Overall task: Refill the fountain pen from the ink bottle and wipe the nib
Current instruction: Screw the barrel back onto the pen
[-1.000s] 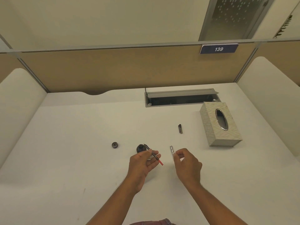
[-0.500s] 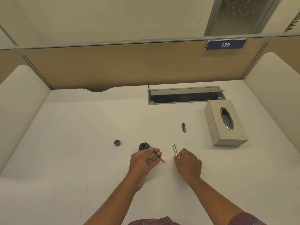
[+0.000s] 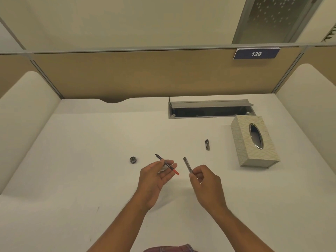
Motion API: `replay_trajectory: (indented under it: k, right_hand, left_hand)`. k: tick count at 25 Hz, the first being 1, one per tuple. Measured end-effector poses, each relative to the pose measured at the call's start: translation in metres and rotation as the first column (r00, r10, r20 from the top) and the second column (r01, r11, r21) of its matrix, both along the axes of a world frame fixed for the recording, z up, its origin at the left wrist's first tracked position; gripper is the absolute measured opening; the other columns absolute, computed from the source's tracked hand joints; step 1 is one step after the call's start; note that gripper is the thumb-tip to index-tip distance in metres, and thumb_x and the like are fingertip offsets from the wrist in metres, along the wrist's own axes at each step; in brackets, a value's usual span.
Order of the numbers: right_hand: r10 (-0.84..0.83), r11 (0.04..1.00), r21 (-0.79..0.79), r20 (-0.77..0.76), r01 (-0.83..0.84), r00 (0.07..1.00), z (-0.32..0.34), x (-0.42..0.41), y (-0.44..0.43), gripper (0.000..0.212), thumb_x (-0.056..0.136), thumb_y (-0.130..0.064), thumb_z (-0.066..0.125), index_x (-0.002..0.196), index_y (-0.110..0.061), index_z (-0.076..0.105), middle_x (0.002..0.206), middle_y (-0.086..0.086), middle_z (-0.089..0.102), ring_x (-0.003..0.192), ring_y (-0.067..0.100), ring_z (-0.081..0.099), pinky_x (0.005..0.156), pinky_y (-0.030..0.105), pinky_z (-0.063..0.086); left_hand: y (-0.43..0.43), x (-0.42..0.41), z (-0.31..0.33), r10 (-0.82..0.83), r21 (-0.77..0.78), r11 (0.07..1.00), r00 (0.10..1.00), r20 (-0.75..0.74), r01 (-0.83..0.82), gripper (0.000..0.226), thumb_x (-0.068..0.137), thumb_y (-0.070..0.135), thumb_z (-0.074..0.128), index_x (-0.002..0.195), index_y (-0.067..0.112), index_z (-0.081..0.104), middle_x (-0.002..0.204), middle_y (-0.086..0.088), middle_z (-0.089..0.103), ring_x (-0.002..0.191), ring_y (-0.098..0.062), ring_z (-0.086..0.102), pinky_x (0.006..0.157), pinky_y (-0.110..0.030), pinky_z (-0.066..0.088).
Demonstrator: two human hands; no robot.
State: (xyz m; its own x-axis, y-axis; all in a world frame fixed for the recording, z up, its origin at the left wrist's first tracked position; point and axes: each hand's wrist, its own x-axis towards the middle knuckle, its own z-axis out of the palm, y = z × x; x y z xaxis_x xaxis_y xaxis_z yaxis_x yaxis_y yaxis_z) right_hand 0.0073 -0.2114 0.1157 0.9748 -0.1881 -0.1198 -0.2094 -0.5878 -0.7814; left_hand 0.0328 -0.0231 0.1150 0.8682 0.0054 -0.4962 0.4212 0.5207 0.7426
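Observation:
My left hand (image 3: 154, 176) is shut on the pen's front section (image 3: 166, 164), a thin black piece with a red rear end. Its nib points up and to the left, away from me. The ink bottle is almost hidden behind this hand; only a glint of glass (image 3: 162, 168) shows between the fingers. The bottle's black lid (image 3: 133, 159) lies on the desk to the left. My right hand (image 3: 206, 184) pinches the lower end of the silver patterned pen barrel (image 3: 187, 164), which stands tilted. The dark pen cap (image 3: 207, 144) lies further back on the right.
A patterned tissue box (image 3: 241, 142) with an oval opening stands at the right. Behind it, an open grey cable tray (image 3: 209, 103) is sunk into the white desk (image 3: 81, 160). Tan partitions and white side panels close the desk in.
My left hand has lifted the front section so the nib sits above the bottle, which the hand now hides. My right hand has raised the barrel a little.

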Motion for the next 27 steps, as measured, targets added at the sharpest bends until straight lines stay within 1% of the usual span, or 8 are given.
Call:
replay_trajectory:
  k: [2,3,6,8,13,17,21,27]
  right_hand:
    - [0.062,0.998,0.014,0.013,-0.062,0.998,0.011,-0.008,0.005,0.006,0.095,-0.028,0.069,0.091,-0.028,0.065,0.082,-0.015,0.071,0.079,0.005,0.067,0.075,0.032,0.058]
    - [0.093,0.996,0.001,0.01,-0.093,0.996,0.014,-0.011,0.007,0.006,0.095,-0.029,0.069,0.091,-0.029,0.064,0.082,-0.017,0.07,0.08,0.005,0.067,0.079,0.034,0.057]
    - [0.156,0.987,-0.044,-0.002,-0.156,0.988,0.019,-0.014,0.014,0.009,0.096,-0.032,0.067,0.091,-0.036,0.06,0.084,-0.023,0.068,0.082,0.008,0.066,0.09,0.041,0.054]
    - [0.18,0.983,-0.047,-0.008,-0.18,0.984,0.022,-0.015,0.016,0.01,0.096,-0.034,0.066,0.09,-0.039,0.059,0.085,-0.023,0.069,0.082,0.008,0.066,0.091,0.043,0.054]
    - [0.207,0.977,-0.051,-0.015,-0.208,0.978,0.028,-0.019,0.021,0.009,0.095,-0.037,0.066,0.091,-0.04,0.059,0.085,-0.023,0.069,0.085,0.007,0.066,0.092,0.042,0.054]
    - [0.212,0.975,-0.06,-0.034,-0.214,0.977,0.031,-0.022,0.023,0.009,0.096,-0.037,0.066,0.092,-0.04,0.059,0.087,-0.02,0.07,0.086,0.006,0.066,0.095,0.042,0.052]
    - [0.204,0.978,-0.04,-0.039,-0.205,0.978,0.035,-0.022,0.025,0.008,0.096,-0.037,0.066,0.091,-0.04,0.059,0.087,-0.022,0.07,0.086,0.005,0.066,0.096,0.043,0.052]
    - [0.192,0.981,-0.022,-0.024,-0.193,0.981,0.035,-0.023,0.026,0.01,0.095,-0.036,0.067,0.089,-0.04,0.06,0.085,-0.021,0.07,0.084,0.005,0.066,0.093,0.044,0.053]
  left_hand:
    - [0.007,0.005,0.003,0.044,-0.036,0.998,0.999,0.007,-0.044,0.037,0.112,0.015,0.053,0.122,-0.017,0.069,0.133,-0.029,0.074,0.121,-0.039,0.077,0.107,-0.052,0.059]
    - [0.01,0.008,0.005,0.068,-0.052,0.996,0.998,0.01,-0.067,0.036,0.112,0.015,0.053,0.12,-0.015,0.07,0.132,-0.028,0.074,0.123,-0.039,0.076,0.106,-0.05,0.06]
    - [0.02,0.013,0.012,0.122,-0.069,0.99,0.992,0.026,-0.12,0.031,0.112,0.015,0.053,0.11,-0.008,0.075,0.131,-0.027,0.075,0.119,-0.038,0.078,0.092,-0.041,0.068]
    - [0.022,0.013,0.016,0.129,-0.064,0.99,0.991,0.034,-0.126,0.031,0.113,0.015,0.053,0.111,-0.008,0.075,0.132,-0.028,0.075,0.117,-0.038,0.079,0.089,-0.04,0.069]
    - [0.023,0.007,0.017,0.114,-0.041,0.993,0.993,0.03,-0.112,0.031,0.113,0.015,0.053,0.115,-0.008,0.073,0.135,-0.029,0.073,0.119,-0.037,0.078,0.096,-0.043,0.066]
    - [0.022,0.004,0.017,0.101,-0.039,0.994,0.994,0.029,-0.1,0.031,0.113,0.015,0.053,0.113,-0.008,0.074,0.136,-0.029,0.073,0.119,-0.037,0.078,0.094,-0.041,0.067]
    - [0.023,0.003,0.017,0.09,-0.011,0.996,0.995,0.036,-0.089,0.032,0.113,0.015,0.053,0.112,-0.008,0.075,0.132,-0.028,0.075,0.117,-0.037,0.079,0.094,-0.041,0.067]
    - [0.027,0.002,0.011,0.052,0.049,0.997,0.997,0.053,-0.054,0.034,0.112,0.014,0.054,0.12,-0.013,0.073,0.129,-0.027,0.077,0.119,-0.036,0.078,0.104,-0.046,0.059]
